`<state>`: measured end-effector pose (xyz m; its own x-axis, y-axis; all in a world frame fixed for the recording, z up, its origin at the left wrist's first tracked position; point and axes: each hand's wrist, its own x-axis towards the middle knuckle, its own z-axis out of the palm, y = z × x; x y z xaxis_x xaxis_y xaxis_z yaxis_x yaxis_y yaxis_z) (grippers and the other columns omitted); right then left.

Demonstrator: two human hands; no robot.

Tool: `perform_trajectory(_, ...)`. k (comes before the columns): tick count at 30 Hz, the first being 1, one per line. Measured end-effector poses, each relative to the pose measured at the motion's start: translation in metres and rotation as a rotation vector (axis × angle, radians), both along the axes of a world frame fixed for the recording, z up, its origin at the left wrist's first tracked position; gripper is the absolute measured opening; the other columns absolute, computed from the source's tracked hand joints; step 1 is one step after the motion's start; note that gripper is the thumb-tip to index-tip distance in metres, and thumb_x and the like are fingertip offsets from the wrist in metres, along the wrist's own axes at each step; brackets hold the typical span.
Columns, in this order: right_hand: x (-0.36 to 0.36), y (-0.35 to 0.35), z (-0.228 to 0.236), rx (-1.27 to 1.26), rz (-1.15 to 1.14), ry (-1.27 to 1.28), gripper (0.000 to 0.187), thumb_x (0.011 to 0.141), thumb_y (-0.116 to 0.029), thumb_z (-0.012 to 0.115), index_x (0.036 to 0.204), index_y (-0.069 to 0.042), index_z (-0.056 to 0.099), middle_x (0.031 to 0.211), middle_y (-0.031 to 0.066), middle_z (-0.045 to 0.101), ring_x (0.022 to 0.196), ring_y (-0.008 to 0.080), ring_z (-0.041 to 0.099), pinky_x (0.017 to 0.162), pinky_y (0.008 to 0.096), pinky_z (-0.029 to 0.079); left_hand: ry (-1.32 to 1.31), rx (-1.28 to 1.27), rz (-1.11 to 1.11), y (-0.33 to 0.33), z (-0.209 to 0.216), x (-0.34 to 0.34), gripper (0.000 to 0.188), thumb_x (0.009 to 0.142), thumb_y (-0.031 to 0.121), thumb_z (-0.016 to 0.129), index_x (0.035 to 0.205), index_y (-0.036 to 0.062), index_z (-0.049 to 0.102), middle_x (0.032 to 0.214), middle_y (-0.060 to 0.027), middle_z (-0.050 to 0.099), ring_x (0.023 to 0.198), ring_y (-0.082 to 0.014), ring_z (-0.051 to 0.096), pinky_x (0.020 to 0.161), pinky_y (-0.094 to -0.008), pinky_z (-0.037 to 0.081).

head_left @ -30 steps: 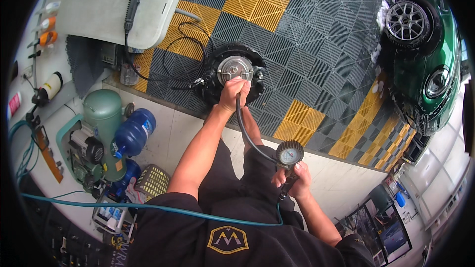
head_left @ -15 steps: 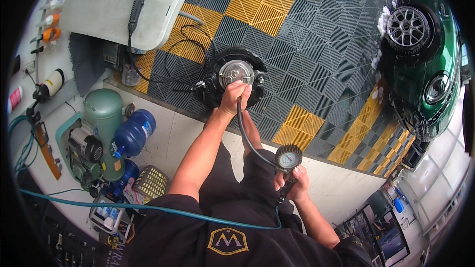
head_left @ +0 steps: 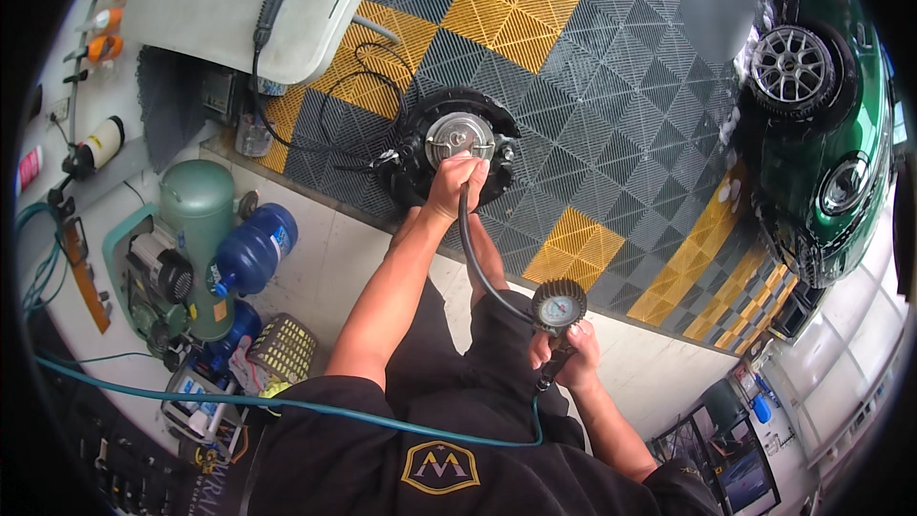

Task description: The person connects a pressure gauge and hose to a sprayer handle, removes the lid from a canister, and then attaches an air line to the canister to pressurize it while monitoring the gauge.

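Floor tiles (head_left: 630, 134) bear round black vessel (head_left: 458, 139), metal lid (head_left: 459, 125) uppermost. Black hose (head_left: 472, 250): end clamped by fingers of left hand (head_left: 456, 187) at lid's near edge. Dial-gauge inflator (head_left: 558, 308): fingers of right hand (head_left: 565, 354) wrapped below gauge. Judged risk: slack left grip could let hose slip, leaking air.

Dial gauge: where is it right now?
In the head view, the dial gauge sits right of and below centre, held in the person's right hand, with the black hose running up and left from it.
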<state>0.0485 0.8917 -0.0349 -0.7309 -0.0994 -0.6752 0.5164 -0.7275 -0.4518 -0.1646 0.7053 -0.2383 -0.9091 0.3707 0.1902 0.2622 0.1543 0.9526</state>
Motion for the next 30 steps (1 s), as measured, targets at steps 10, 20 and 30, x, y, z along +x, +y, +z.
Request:
perform_trajectory(10,-0.029,0.022,0.053,-0.191,-0.139,0.254,0.104,0.078,-0.015,0.075,0.156,0.002,0.008,0.132,0.0417,0.047,0.128,0.0605,0.047,0.101,0.0678,0.049,-0.090,-0.074,0.041,0.000,0.011,0.000,0.032,0.099,0.012,0.056,0.072,-0.0031,0.054,0.061,-0.0185,0.051,0.057,-0.0357,0.053,0.055,-0.0435,0.041)
perform_trajectory(20,-0.024,-0.027,0.043,0.374,-0.255,0.406,0.087,0.093,-0.030,0.069,0.157,0.002,0.019,0.098,0.0247,0.059,0.082,0.0360,0.068,0.074,0.0484,0.055,0.028,0.152,-0.069,-0.008,0.046,-0.017,0.026,0.094,0.010,0.065,0.073,-0.0006,0.055,0.063,-0.0089,0.051,0.058,-0.0187,0.046,0.055,-0.0344,0.037)
perform_trajectory(30,-0.035,-0.008,0.014,0.368,-0.252,0.606,0.081,0.098,-0.035,0.057,0.158,-0.001,0.015,0.098,0.0195,0.055,0.086,0.0350,0.067,0.088,0.0540,0.054,-0.338,0.273,-0.322,-0.002,0.046,-0.030,0.034,0.099,0.009,0.053,0.067,0.0090,0.043,0.060,0.0073,0.035,0.053,-0.0025,0.029,0.048,-0.0245,0.023)
